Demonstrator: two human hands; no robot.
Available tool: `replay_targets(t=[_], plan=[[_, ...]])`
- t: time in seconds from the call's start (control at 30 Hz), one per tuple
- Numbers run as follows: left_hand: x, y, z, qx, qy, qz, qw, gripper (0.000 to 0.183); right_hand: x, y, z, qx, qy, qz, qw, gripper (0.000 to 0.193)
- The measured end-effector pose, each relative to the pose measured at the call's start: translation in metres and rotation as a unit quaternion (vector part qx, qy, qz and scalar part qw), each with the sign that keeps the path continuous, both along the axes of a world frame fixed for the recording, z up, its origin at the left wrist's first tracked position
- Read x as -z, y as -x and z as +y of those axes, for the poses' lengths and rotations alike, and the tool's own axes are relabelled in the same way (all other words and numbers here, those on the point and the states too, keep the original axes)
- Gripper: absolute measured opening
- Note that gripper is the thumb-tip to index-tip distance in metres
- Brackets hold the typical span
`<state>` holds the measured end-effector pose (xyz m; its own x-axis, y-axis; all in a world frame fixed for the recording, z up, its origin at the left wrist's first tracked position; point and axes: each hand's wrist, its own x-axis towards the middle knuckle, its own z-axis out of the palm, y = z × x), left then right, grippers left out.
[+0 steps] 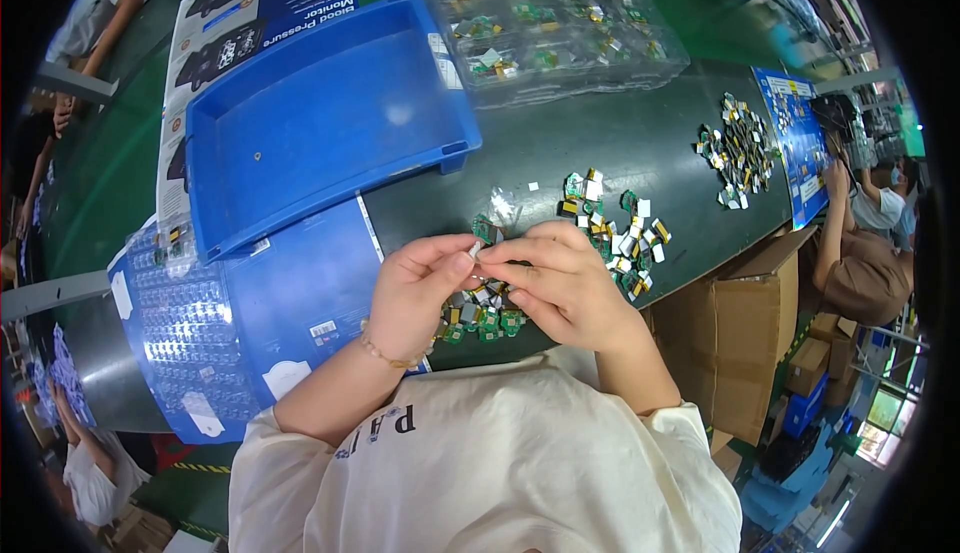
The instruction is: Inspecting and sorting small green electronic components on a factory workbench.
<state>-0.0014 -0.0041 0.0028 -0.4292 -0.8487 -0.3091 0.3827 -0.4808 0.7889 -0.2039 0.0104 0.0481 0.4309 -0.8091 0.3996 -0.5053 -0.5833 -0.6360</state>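
Fingertips nearly meeting above a dark green desk (600,138), the left hand (425,278) and right hand (558,281) pinch a small pale part (474,250), likely light, stiff and fragile, best gripped by its edges. Circuit boards (487,326) lie beneath; a co-worker (868,271) occupies the busy room's right.

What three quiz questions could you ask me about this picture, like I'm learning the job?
1. Pick one: which wrist wears the pale beaded bracelet? A) right B) left

2. True or false: the left hand and the right hand are close together, near small green circuit boards.

3. Fill in: the stacked clear plastic trays lie to the ____ of the large blue rectangular plastic bin.

Key: 1. B; 2. True; 3. right
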Motion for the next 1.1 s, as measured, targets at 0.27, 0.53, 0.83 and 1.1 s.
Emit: replay_targets(t=[0.27,0.53,0.83,1.1], plan=[[-0.008,0.002,-0.004,-0.086,-0.035,0.056,0.994,0.025,-0.007,-0.026,-0.058,-0.009,0.045,-0.149,0.988,0.033],[-0.003,0.001,-0.001,-0.061,-0.009,0.008,0.998,0.026,-0.019,-0.041,-0.072,0.147,0.117,0.114,0.976,0.028],[-0.009,-0.003,0.001,0.009,0.082,0.008,0.997,0.022,0.017,-0.01,-0.02,0.054,-0.296,-0.232,0.925,0.022],[-0.007,0.0,0.0,0.005,0.055,-0.063,0.997,0.021,0.014,-0.003,0.0,0.112,-0.38,-0.277,0.875,0.01]])
